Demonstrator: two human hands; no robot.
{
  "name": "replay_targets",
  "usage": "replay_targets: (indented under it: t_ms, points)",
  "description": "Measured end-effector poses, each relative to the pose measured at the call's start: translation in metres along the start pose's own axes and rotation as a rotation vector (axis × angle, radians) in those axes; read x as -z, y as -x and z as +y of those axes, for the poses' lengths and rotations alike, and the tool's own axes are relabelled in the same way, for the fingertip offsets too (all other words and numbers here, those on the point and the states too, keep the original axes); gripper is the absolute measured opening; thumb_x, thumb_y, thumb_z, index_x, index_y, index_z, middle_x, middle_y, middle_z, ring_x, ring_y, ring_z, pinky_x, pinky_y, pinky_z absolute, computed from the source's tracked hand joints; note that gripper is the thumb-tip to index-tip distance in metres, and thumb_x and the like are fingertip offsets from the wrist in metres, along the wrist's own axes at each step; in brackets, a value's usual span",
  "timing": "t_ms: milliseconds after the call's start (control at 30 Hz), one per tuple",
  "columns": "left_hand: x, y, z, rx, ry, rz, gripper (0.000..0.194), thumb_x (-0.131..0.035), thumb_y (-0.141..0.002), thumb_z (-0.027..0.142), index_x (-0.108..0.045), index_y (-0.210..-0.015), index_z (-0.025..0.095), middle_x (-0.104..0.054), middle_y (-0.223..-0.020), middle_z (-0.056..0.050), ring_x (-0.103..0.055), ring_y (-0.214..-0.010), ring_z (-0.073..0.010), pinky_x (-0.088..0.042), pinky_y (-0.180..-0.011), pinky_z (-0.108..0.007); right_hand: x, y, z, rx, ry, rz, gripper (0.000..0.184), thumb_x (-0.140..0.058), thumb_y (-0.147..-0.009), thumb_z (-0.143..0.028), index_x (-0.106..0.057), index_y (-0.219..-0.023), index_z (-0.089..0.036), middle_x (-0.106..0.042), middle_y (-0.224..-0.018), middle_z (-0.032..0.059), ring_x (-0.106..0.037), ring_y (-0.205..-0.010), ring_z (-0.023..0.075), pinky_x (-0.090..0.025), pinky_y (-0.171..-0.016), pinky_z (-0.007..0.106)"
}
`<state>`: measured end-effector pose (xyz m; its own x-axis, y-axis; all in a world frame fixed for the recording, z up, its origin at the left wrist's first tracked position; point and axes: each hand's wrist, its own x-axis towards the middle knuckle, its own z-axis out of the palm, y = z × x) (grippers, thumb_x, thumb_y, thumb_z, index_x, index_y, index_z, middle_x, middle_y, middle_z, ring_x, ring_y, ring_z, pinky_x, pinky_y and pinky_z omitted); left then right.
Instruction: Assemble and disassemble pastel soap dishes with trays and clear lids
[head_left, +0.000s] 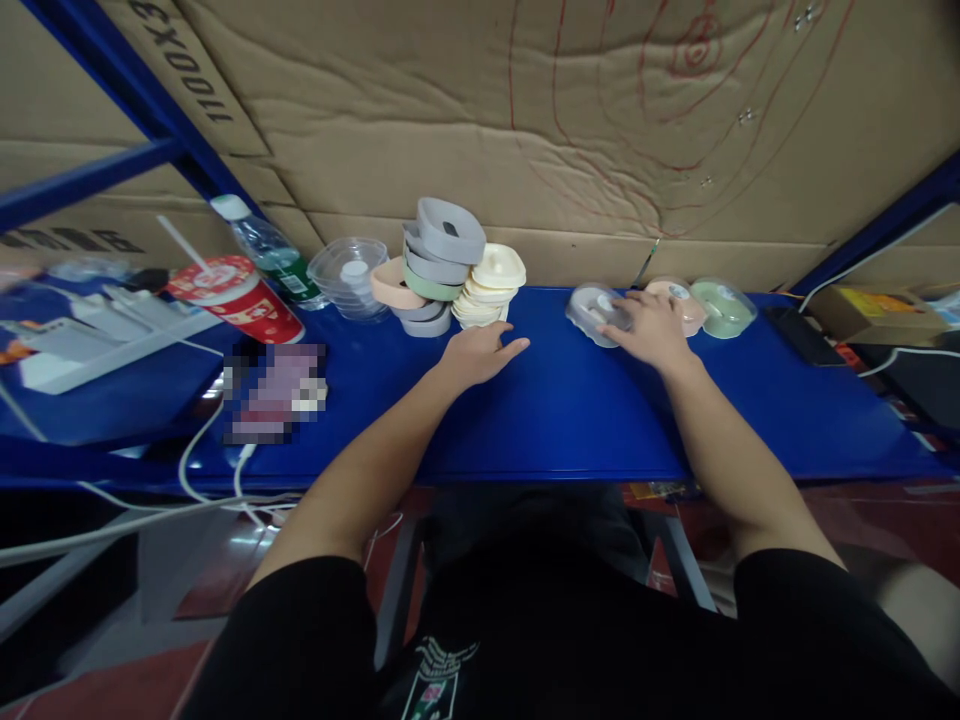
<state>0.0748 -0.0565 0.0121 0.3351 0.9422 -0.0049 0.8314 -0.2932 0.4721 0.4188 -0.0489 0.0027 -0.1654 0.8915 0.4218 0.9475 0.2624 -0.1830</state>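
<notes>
My left hand [484, 357] is just in front of a stack of cream plastic pieces [487, 285]. Its thumb points right, apart from the fingers, and nothing shows in it. Beside that stack is a pile of grey, green and peach plastic holders [442, 250]. My right hand [654, 325] lies with spread fingers over the right side of a grey container with a clear cover [592, 312], touching it. Partly behind this hand sits a peach container [681, 300], and a green one [724, 308] stands to its right.
Clear plastic covers [349, 275] are stacked left of the holders. Further left stand a bottle [274, 250], a red cup with straw [251, 300] and a power strip [112, 345]. A dark phone-like slab [806, 335] and a cardboard box [881, 312] lie right. Cardboard backs the blue table [555, 420].
</notes>
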Motion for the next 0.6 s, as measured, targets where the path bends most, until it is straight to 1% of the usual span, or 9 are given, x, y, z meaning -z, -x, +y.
replay_targets:
  t_ms: [67,133,200,300,400,433,500,567,600]
  points:
    - [0.000,0.001,0.001,-0.006,0.002,0.014,0.066,-0.055,-0.105,0.067,-0.066,-0.151,0.020,-0.082,-0.103,-0.008,-0.075,-0.113,-0.0331,-0.053,-0.093,-0.039,-0.001,-0.001,0.006,-0.074,0.036,0.088,0.073,-0.059,-0.096,-0.075,-0.075,-0.140,-0.019,-0.068,-0.150,0.0224,-0.055,-0.140,0.0531,-0.030,-0.120,0.079]
    - [0.000,0.001,0.003,-0.034,0.011,0.067,0.064,-0.059,-0.105,0.062,-0.063,-0.153,0.021,-0.082,-0.107,-0.008,-0.075,-0.114,-0.0326,-0.053,-0.094,-0.039,-0.003,-0.001,0.004,-0.073,0.021,0.124,0.075,-0.060,-0.096,-0.073,-0.072,-0.144,-0.017,-0.065,-0.154,0.0232,-0.053,-0.143,0.0535,-0.029,-0.121,0.078]
    - [-0.001,-0.001,0.004,-0.081,0.029,0.152,0.061,-0.062,-0.105,0.054,-0.060,-0.157,0.022,-0.083,-0.110,-0.007,-0.075,-0.115,-0.0307,-0.053,-0.096,-0.038,-0.006,0.000,-0.005,-0.035,-0.005,0.115,0.074,-0.060,-0.097,-0.073,-0.072,-0.144,-0.017,-0.064,-0.155,0.0234,-0.053,-0.144,0.0524,-0.030,-0.123,0.077]
    - [-0.001,-0.007,0.001,-0.120,0.045,0.280,0.062,-0.063,-0.104,0.045,-0.054,-0.161,0.022,-0.082,-0.112,-0.006,-0.075,-0.112,-0.0276,-0.053,-0.098,-0.037,-0.014,0.001,-0.020,0.049,-0.053,0.061,0.071,-0.058,-0.098,-0.073,-0.073,-0.142,-0.019,-0.065,-0.155,0.0214,-0.053,-0.146,0.0491,-0.031,-0.126,0.073]
    - [0.007,-0.013,-0.008,-0.134,0.011,0.401,0.055,-0.059,-0.106,0.043,-0.058,-0.157,0.022,-0.080,-0.115,-0.009,-0.073,-0.116,-0.0280,-0.053,-0.103,-0.038,-0.021,0.003,-0.031,0.120,-0.095,-0.001,0.070,-0.058,-0.099,-0.073,-0.072,-0.143,-0.020,-0.064,-0.157,0.0202,-0.053,-0.148,0.0459,-0.031,-0.128,0.071]
    - [0.012,-0.013,-0.011,-0.144,-0.012,0.457,0.052,-0.057,-0.107,0.044,-0.061,-0.154,0.023,-0.079,-0.121,-0.010,-0.071,-0.121,-0.0292,-0.052,-0.106,-0.040,-0.023,0.003,-0.033,0.133,-0.104,-0.017,0.070,-0.057,-0.100,-0.073,-0.072,-0.143,-0.020,-0.064,-0.157,0.0202,-0.053,-0.149,0.0452,-0.031,-0.128,0.071]
    - [0.027,-0.013,-0.017,-0.147,-0.060,0.595,0.049,-0.055,-0.108,0.047,-0.064,-0.150,0.024,-0.070,-0.142,-0.013,-0.063,-0.137,-0.0327,-0.048,-0.115,-0.045,-0.026,0.003,-0.034,0.147,-0.113,-0.036,0.071,-0.057,-0.100,-0.073,-0.072,-0.143,-0.020,-0.063,-0.158,0.0203,-0.053,-0.150,0.0446,-0.031,-0.128,0.071]
    - [0.044,-0.011,-0.018,-0.114,-0.098,0.729,0.052,-0.057,-0.107,0.051,-0.063,-0.152,0.026,-0.053,-0.165,-0.014,-0.049,-0.152,-0.0366,-0.038,-0.126,-0.053,-0.026,0.003,-0.033,0.152,-0.122,-0.042,0.071,-0.057,-0.100,-0.073,-0.072,-0.143,-0.019,-0.063,-0.158,0.0207,-0.053,-0.150,0.0444,-0.031,-0.128,0.071]
    - [0.052,-0.010,-0.018,-0.086,-0.111,0.778,0.056,-0.060,-0.105,0.052,-0.060,-0.155,0.026,-0.043,-0.173,-0.013,-0.041,-0.157,-0.0388,-0.032,-0.129,-0.057,-0.026,0.003,-0.032,0.151,-0.127,-0.043,0.070,-0.057,-0.100,-0.073,-0.072,-0.143,-0.019,-0.063,-0.158,0.0210,-0.053,-0.150,0.0444,-0.032,-0.128,0.071]
